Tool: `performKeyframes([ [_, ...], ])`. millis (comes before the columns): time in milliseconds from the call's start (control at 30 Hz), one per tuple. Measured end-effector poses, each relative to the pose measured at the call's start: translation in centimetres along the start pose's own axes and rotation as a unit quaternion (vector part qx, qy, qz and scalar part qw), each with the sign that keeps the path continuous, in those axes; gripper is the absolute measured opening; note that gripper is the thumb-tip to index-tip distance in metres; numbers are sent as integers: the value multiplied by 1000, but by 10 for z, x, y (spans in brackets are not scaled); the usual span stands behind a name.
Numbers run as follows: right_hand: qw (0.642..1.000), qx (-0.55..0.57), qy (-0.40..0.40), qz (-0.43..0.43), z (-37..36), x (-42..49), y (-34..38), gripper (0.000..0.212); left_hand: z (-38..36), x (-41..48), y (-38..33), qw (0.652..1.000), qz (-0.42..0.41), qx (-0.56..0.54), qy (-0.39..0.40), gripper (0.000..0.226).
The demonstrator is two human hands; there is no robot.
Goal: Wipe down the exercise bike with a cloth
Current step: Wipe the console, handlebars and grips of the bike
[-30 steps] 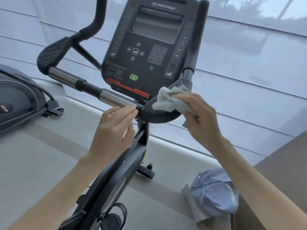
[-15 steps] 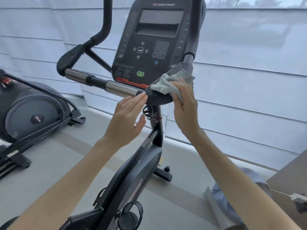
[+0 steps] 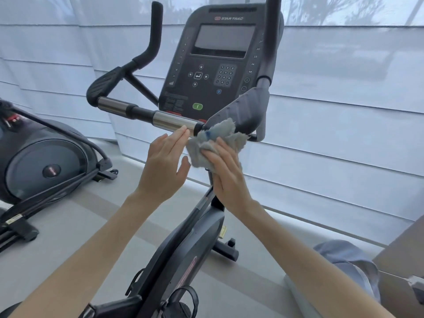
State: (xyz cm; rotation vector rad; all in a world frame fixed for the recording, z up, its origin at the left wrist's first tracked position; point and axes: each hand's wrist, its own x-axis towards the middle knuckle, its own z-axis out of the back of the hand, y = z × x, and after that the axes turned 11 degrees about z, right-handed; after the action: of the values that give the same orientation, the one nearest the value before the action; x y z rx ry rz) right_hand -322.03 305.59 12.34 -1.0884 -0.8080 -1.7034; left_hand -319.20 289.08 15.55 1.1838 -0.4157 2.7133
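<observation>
The black exercise bike (image 3: 183,253) stands in front of me, its console (image 3: 220,63) up at centre. A horizontal handlebar with silver grips (image 3: 174,121) runs left from the padded right elbow rest (image 3: 247,111). A crumpled grey cloth (image 3: 218,138) lies against the bar's joint just below that rest. My right hand (image 3: 227,175) holds the cloth from underneath, fingers pressed into it. My left hand (image 3: 163,166) is raised beside it with straight fingers, fingertips touching the end of the silver grip.
Another exercise machine (image 3: 43,166) stands at the left on the grey floor. White blinds (image 3: 344,134) cover the window behind the bike. A blue cap (image 3: 348,262) lies at the lower right next to a brown surface (image 3: 403,251).
My right hand has brought the cloth down from the top of the elbow rest to the bar joint below it. The view has pulled back and shifted, and my left hand stays by the silver grip.
</observation>
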Motion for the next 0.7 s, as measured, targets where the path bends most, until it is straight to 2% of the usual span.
performKeyframes([
  [67,1000,18,22,11,3,0,7,26,5,4,1,1000,14,0,1,50],
  [233,999,34,-31,-5,47,36,3,29,19,17,-2,999,28,3,24,50],
  [367,998,-2,-64,-11,85,84,-31,26,26,34,-14,999,7,-1,47,48],
  [467,998,-11,-53,-43,101,113,-66,23,24,42,-19,999,-18,0,51,46],
  [533,996,3,0,-86,103,123,-85,21,20,42,-18,998,-30,1,51,45],
  [600,986,24,98,-132,100,126,-98,20,13,38,-16,998,-42,0,50,43],
  [700,976,-8,183,-115,95,125,-104,19,4,31,-11,997,-55,2,50,46],
])
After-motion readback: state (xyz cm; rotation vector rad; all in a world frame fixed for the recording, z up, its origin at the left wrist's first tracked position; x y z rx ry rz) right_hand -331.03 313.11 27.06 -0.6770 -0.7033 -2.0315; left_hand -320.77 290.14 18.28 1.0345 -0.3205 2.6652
